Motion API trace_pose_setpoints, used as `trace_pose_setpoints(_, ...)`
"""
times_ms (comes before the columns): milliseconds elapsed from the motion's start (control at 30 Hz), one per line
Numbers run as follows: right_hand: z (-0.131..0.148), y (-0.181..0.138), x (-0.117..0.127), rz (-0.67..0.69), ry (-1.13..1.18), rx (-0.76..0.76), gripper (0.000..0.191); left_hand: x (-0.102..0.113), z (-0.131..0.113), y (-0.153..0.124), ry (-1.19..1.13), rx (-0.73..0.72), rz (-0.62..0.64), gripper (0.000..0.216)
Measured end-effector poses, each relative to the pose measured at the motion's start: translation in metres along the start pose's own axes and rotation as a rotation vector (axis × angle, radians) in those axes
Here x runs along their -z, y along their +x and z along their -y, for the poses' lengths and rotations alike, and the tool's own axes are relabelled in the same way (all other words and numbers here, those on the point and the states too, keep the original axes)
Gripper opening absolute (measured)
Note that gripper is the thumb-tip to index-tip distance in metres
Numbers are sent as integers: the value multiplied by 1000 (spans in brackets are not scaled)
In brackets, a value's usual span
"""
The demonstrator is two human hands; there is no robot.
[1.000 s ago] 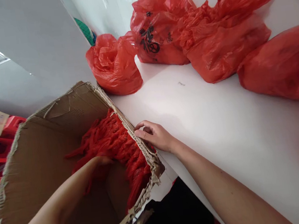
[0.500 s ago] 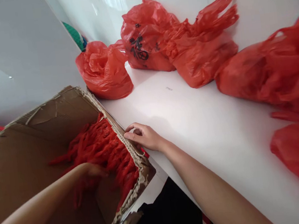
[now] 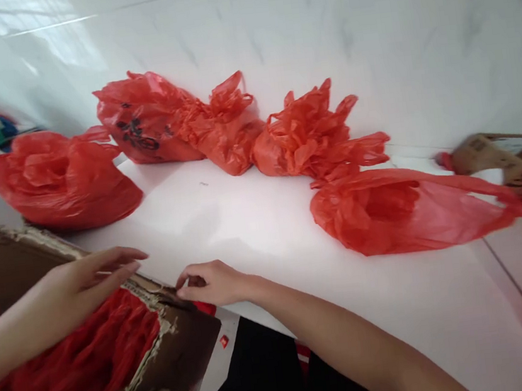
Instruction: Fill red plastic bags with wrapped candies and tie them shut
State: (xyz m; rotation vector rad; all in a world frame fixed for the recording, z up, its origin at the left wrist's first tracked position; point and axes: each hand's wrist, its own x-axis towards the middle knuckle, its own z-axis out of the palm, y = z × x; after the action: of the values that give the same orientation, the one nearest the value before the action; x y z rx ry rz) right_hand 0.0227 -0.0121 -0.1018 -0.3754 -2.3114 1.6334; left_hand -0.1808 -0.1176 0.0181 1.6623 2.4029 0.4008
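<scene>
Left hand [image 3: 75, 291]: hovering over the cardboard box [image 3: 189, 350]; fingers stretching forward, released, slightly parting, holding nothing that shows.
Right hand [image 3: 217, 282]: resting at the far rim, right of the left fingers; thumb and forefinger curving into a small ring, tips grasping the cardboard edge.
Torn rim: running ragged and fraying between the two hands, then bending nearward below the right fingers.
Red plastic heap [image 3: 118, 346]: lying crumpled inside the box, below the left fingers and left of the right ones; separate pieces blurring together.
White table [image 3: 285, 237]: spreading beyond both sets of fingers and off to their right; box wall standing just beside its edge.
Rounded red bag [image 3: 69, 181]: sitting beyond the left fingers, nearest of the row to them.
Printed red bag [image 3: 150, 123]: leaning farther back, near the wall, showing black characters.
Two bunched red bags: sitting beyond the right fingers; the smaller [image 3: 230, 139] neighbouring the printed one, the spikier [image 3: 297, 143] lying right of it, its ends splaying.
Open red bag [image 3: 387, 218]: lying on its side, right of the right fingers and well apart, handle trailing away from them.
Brown carton [image 3: 489, 155]: standing far off to the right of both hands, partly running out of view.
Red scrap [image 3: 224, 341]: lying below the right fingers, beside dark clothing [image 3: 263, 366].
</scene>
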Motion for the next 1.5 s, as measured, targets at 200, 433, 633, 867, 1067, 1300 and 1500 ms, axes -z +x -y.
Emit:
trace_pose_setpoints(200, 26, -142, 17, -197, -317, -166, 29, -40, -133, 12, -55, -466, 270, 42)
trace_pose_setpoints(433, 68, -314, -5, -403, -484, -366, 27, -74, -257, 6, 83, -886, 422, 42)
trace_pose_setpoints(633, 83, -385, -25, -760, -426, -508, 21, -115, -310, -2, -27, -930, 440, 40)
trace_pose_setpoints(867, 67, -386, -32, -851, -338, -430, 19, -167, -331, 2, 19, -1031, 100, 40)
trace_pose_setpoints(1067, 56, -348, 18, -937, -397, -214, 16, -220, -331, 36, 33, -754, -325, 41)
trace_pose_setpoints(1300, 18, -274, 144, -1143, -483, -310, 23, -258, -315, 52, -393, -794, -231, 46)
trace_pose_setpoints(1500, -36, -229, 200, -1216, -311, -379, 40, -253, -307, 54, -518, -809, -164, 48)
